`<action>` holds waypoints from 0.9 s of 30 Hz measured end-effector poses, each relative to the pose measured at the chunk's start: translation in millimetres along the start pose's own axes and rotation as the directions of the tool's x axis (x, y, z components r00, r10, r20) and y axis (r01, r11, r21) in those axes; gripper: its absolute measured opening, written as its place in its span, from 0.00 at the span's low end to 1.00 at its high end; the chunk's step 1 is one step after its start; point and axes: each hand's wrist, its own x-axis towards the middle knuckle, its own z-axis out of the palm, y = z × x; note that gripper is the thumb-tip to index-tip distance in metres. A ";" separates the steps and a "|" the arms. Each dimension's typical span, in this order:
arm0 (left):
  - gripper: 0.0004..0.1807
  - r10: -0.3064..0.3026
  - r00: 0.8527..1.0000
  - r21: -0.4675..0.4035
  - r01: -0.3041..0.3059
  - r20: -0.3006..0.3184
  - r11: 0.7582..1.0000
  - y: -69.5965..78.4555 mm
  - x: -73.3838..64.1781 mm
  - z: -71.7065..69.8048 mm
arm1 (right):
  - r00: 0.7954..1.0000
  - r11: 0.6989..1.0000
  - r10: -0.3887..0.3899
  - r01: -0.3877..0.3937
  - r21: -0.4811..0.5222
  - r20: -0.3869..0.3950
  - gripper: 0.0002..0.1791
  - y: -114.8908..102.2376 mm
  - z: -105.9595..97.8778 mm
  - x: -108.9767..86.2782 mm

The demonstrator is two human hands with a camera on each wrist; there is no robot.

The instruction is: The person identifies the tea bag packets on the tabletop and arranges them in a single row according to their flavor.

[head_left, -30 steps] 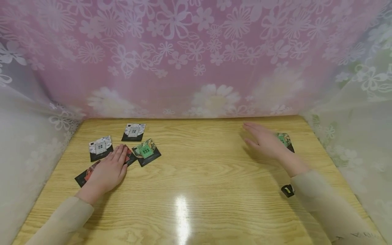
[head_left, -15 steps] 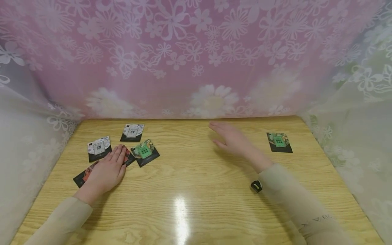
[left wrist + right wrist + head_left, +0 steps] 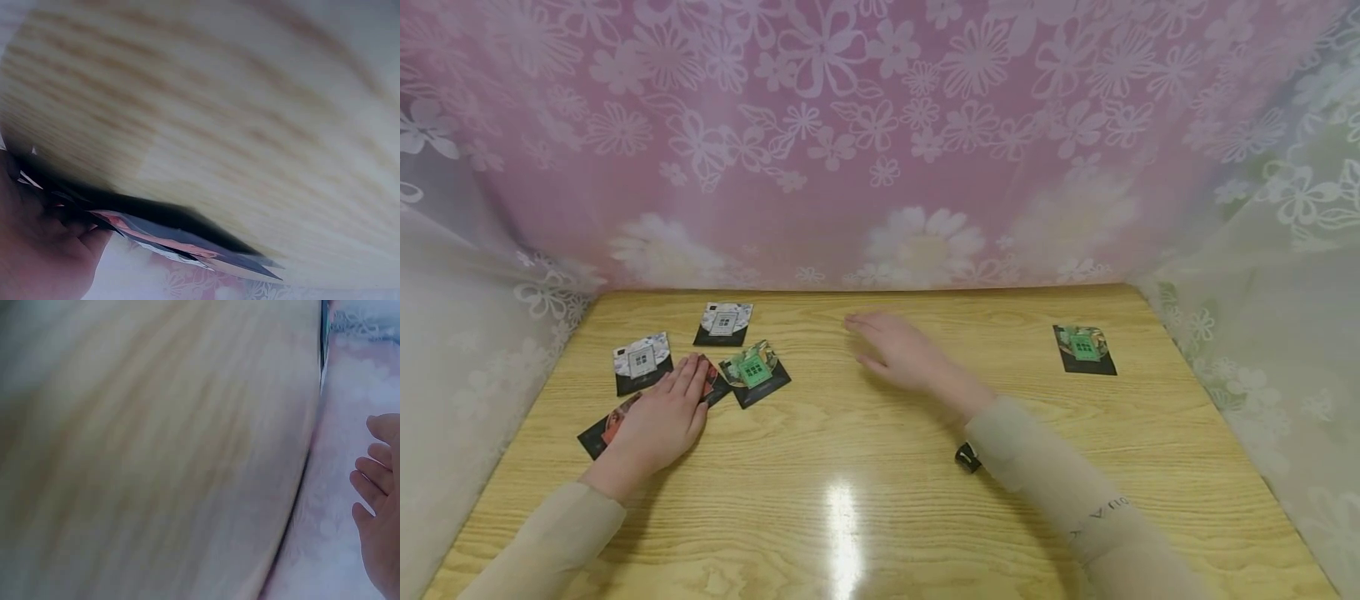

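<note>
My left hand (image 3: 658, 417) lies flat, fingers extended, over two red-and-black sachets at the left of the table. One red sachet (image 3: 602, 432) shows under the palm side, the other red sachet (image 3: 718, 386) beyond the fingertips; the hand hides the rest of both. Just right of these lies a green-and-black sachet (image 3: 756, 375). Two white-and-black sachets lie farther back, the nearer white sachet (image 3: 642, 364) and the farther white sachet (image 3: 723, 324). My right hand (image 3: 902, 350) hovers over the middle of the table, fingers loosely straight, holding nothing; the right wrist view shows its fingers (image 3: 370, 481) apart.
A second green sachet (image 3: 1085, 349) lies alone at the far right of the wooden table (image 3: 850, 450). Pink floral cloth (image 3: 880, 208) hangs along the back edge, with pale cloth at both sides. A small black device (image 3: 967, 457) sits at the right wrist.
My right hand has swept left from beside the far-right green sachet to the middle of the table, uncovering that sachet. My left hand has stayed on the red sachets.
</note>
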 end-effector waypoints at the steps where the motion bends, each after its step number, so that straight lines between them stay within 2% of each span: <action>1: 0.35 -0.001 1.000 0.000 0.001 0.000 1.000 -0.1 -0.2 -0.2 | 1.000 1.000 -0.007 0.007 0.001 0.011 0.34 -3.6 1.9 3.5; 13: 0.35 -0.004 1.000 0.000 0.004 0.003 1.000 -0.3 -1.1 0.0 | 0.992 0.998 -0.068 0.069 -0.004 0.103 0.33 -42.3 27.2 41.6; 27: 0.36 0.000 1.000 0.007 0.000 0.004 1.000 -1.6 0.5 1.7 | 0.975 0.984 -0.139 0.156 -0.090 0.170 0.32 -71.7 42.0 70.5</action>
